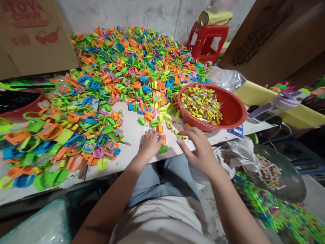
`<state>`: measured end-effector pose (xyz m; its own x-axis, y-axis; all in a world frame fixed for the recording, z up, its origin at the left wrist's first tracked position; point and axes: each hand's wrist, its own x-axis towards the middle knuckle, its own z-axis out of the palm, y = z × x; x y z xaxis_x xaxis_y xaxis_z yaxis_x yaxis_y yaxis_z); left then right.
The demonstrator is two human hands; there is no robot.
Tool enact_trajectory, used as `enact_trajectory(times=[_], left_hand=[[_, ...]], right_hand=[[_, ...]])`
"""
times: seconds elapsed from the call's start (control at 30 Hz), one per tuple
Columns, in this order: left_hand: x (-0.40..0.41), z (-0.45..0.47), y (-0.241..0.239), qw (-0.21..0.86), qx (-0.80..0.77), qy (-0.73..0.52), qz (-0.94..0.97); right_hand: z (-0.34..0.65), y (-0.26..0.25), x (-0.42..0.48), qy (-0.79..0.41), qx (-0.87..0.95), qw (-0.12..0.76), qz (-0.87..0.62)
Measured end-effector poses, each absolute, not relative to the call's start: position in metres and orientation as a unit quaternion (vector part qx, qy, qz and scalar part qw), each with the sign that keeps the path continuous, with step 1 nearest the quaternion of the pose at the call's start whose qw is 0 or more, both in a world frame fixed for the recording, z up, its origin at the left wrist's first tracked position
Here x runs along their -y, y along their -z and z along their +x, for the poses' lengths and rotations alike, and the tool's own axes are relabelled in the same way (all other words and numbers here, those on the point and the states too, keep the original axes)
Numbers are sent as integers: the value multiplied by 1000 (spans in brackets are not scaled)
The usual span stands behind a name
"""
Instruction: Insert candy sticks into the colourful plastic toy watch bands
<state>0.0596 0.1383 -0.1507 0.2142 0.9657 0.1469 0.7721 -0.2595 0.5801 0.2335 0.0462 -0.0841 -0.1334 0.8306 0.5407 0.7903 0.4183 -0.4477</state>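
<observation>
My left hand (pixel 150 145) rests low over the white tabletop, fingers slightly bent and apart. Its thumb is against or just beside an orange toy watch (pixel 164 139); whether they touch is hard to tell. A green piece (pixel 163 149) lies just below, near the table's front edge. My right hand (pixel 199 149) hovers with thumb and forefinger spread, close to a few small yellow wrapped candy rolls (pixel 180 137). Beyond it, a red basin (pixel 233 110) contains many more of the yellow rolls (pixel 201 103).
A large heap of colourful plastic toy watches (pixel 137 61) covers the back of the table, with another pile (pixel 63 139) at left. Cardboard boxes (pixel 38 40) flank both sides. A red stool (pixel 209 40) stands behind. A purple-lidded jug (pixel 281 105) and a clear bowl (pixel 286 173) are at right.
</observation>
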Motion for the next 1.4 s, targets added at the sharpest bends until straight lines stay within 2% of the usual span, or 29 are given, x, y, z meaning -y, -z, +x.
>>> enact_trajectory(times=[0.17,0.23,0.3,0.37,0.43,0.53,0.67,0.8,1.0,1.23,1.4], left_hand=[[-136,58,155,261,-527,-297,753],[-125,50,154,296,-506,-317,746],[-110,40,151,389,-478,-361,700],[-94,29,143,508,-436,-418,614],[-79,19,132,590,-405,-452,533],[-65,6,114,637,-415,-443,476],[-59,1,104,686,-408,-448,403],[-59,9,112,662,-403,-501,384],[-48,13,117,610,-416,-505,447],[-32,-1,106,357,-492,-416,677],[-25,-4,100,301,-482,-418,708]], right_hand=[[245,148,-116,-16,666,207,-716],[242,163,-126,-7,657,180,-732],[237,168,-130,4,665,178,-726],[231,166,-129,4,672,214,-709],[223,158,-122,-41,679,304,-667],[206,140,-95,-190,673,452,-553],[175,123,-46,-319,671,495,-451],[154,126,-22,-351,629,535,-441],[152,134,-28,-319,616,568,-442],[156,117,-22,-280,688,517,-425],[153,110,-18,-310,668,515,-439]])
